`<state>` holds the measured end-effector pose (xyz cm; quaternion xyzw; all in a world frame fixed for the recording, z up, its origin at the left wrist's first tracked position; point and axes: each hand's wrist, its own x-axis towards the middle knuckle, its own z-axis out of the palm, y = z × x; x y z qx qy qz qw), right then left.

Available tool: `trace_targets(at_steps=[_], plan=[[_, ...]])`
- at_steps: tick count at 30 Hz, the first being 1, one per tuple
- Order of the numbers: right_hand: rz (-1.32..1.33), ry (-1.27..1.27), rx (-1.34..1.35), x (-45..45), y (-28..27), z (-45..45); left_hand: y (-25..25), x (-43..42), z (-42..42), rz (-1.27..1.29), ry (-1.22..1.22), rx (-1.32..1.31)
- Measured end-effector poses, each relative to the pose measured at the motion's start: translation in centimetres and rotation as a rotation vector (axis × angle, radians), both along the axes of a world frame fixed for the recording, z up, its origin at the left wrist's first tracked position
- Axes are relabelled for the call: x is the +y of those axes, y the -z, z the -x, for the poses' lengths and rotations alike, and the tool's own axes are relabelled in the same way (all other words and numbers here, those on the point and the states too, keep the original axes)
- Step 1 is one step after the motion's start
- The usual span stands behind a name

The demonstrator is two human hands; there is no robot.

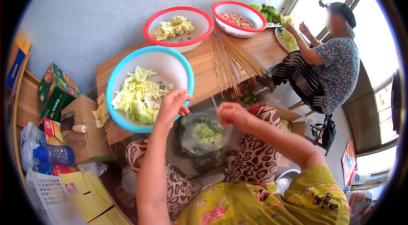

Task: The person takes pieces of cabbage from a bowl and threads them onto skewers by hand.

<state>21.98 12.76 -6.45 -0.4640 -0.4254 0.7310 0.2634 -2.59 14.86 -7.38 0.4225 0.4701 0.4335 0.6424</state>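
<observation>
My left hand (173, 106) is over the near right rim of the blue-rimmed basin (178, 61), its fingers curled together; what they hold, if anything, is too small to make out. Torn cabbage leaves (138, 99) lie inside that basin. To the right, my right hand (233, 114) is raised in front of the table edge with its fingers pinched, and any thing between them cannot be made out. Below and between both hands, a clear plastic bag (191, 140) holds green leaf pieces. Many thin wooden skewers (233, 59) lie fanned on the wooden table (199, 65).
Two red-rimmed basins hold pale leaves (174, 28) and pinkish pieces (236, 20). A person (340, 59) sits at the table's right end beside a plate of leaves (287, 40). Cartons (83, 127), a blue bottle (55, 155) and a white basket (51, 191) stand at left.
</observation>
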Motion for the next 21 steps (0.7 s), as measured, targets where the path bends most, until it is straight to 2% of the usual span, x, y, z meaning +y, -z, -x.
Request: trace_targets(at_steps=[2, 4, 8, 10, 11, 12, 15, 20, 21], plan=[[-0.090, -0.106, 0.012, -2.8, 0.4, 1.3, -0.2, -0.2, -0.3, 0.033, 0.016, -0.058], [-0.050, -0.161, 0.051, -4.3, 0.3, 2.4, 0.2, -0.3, -0.4, 0.045, 0.119, -0.173], [-0.099, -0.241, 0.054, -4.3, 1.0, 3.2, 0.2, -0.4, -0.2, 0.047, 0.142, -0.202], [-0.240, -0.247, -0.122, -2.8, 0.2, 3.5, -0.4, -0.8, -0.1, 0.043, 0.157, -0.178], [-0.262, -0.171, -0.055, -1.6, -0.3, 3.6, -0.6, -1.0, -0.1, 0.042, 0.177, -0.159], [-0.241, -0.083, -0.128, -0.4, -1.2, 3.7, -0.5, -1.1, -0.2, 0.049, 0.164, -0.153], [-0.235, -0.021, -0.028, 2.3, -1.4, 4.1, -0.4, -1.4, -0.4, 0.052, 0.428, -0.013], [-0.155, -0.008, 0.096, 3.8, -1.1, 4.6, -1.1, -1.4, 0.9, 0.029, 0.447, -0.014], [-0.135, 0.057, 0.149, 4.2, -1.3, 4.5, -1.3, -1.3, 1.3, -0.026, 0.270, -0.046]])
